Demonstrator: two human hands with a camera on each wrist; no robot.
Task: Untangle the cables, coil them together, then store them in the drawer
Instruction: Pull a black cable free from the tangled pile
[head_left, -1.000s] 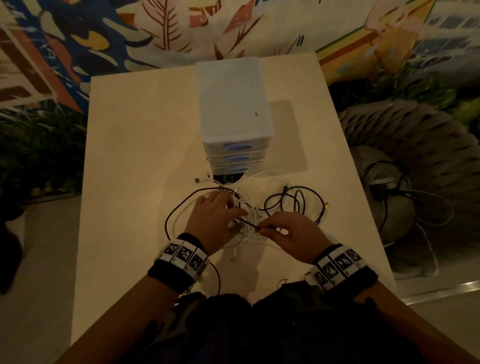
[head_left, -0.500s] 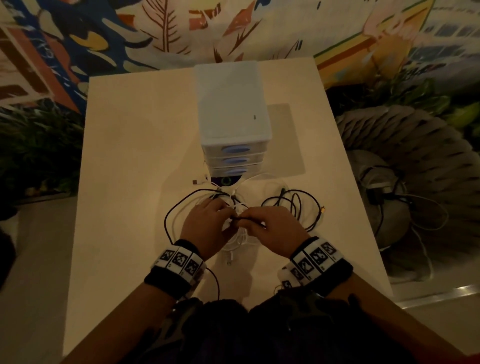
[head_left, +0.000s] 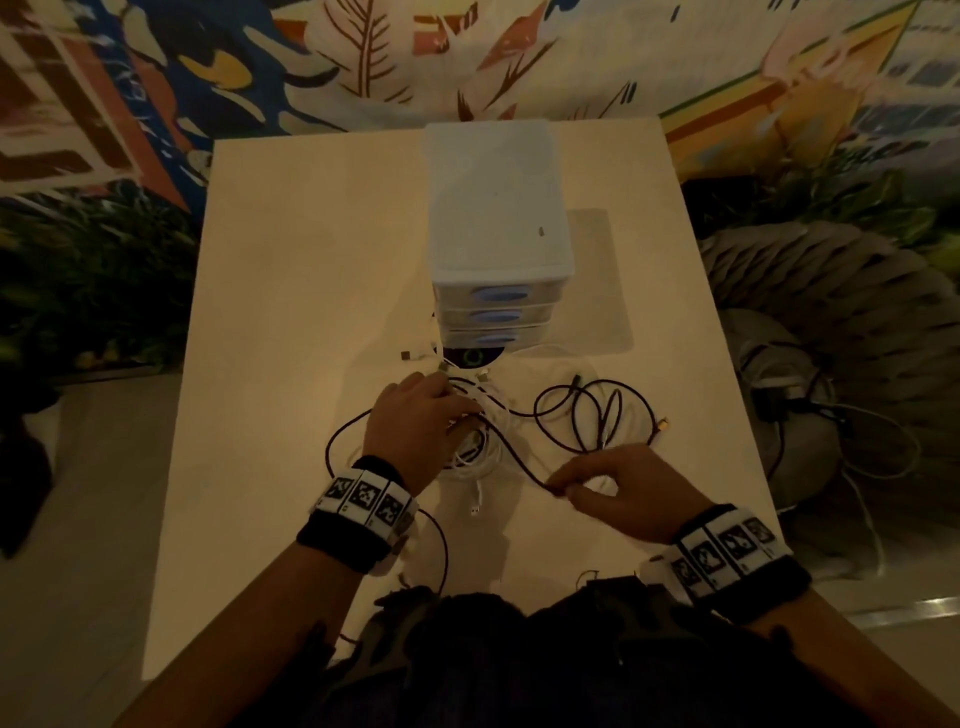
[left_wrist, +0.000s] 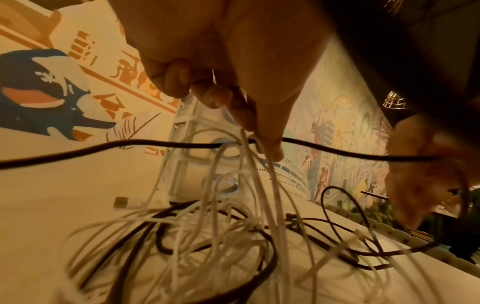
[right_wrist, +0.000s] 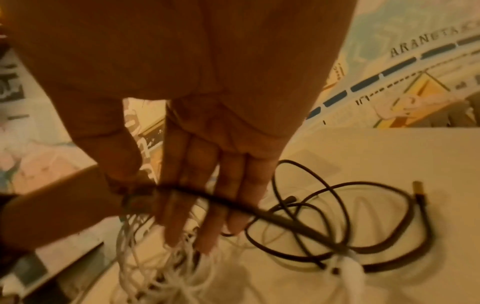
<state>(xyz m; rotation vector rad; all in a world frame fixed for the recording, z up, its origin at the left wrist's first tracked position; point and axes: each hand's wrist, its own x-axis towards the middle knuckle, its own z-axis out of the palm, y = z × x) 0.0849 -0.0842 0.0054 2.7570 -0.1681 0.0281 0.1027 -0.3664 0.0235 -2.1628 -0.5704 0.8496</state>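
A tangle of white cables (head_left: 475, 452) and a black cable (head_left: 597, 415) lies on the pale table (head_left: 291, 312), in front of a white drawer unit (head_left: 498, 244) whose drawers are closed. My left hand (head_left: 447, 410) sits on the tangle. In the left wrist view its curled fingers (left_wrist: 233, 115) grip several white cables (left_wrist: 259, 185), lifting them off the table. My right hand (head_left: 563, 488) pinches the black cable near the front, right of the tangle. In the right wrist view the thumb and forefinger (right_wrist: 140, 189) pinch the black cable (right_wrist: 285, 218), which runs taut across the other fingers.
A small dark round device with a green ring (head_left: 471, 357) sits at the foot of the drawer unit, with a loose USB plug (head_left: 405, 355) to its left. A ribbed grey pouf (head_left: 831, 322) holding other wires stands right of the table. Plants (head_left: 78, 280) stand on the left.
My right hand has moved right and back toward me, drawing a length of black cable out of the tangle. My left hand has stayed on the white cables.
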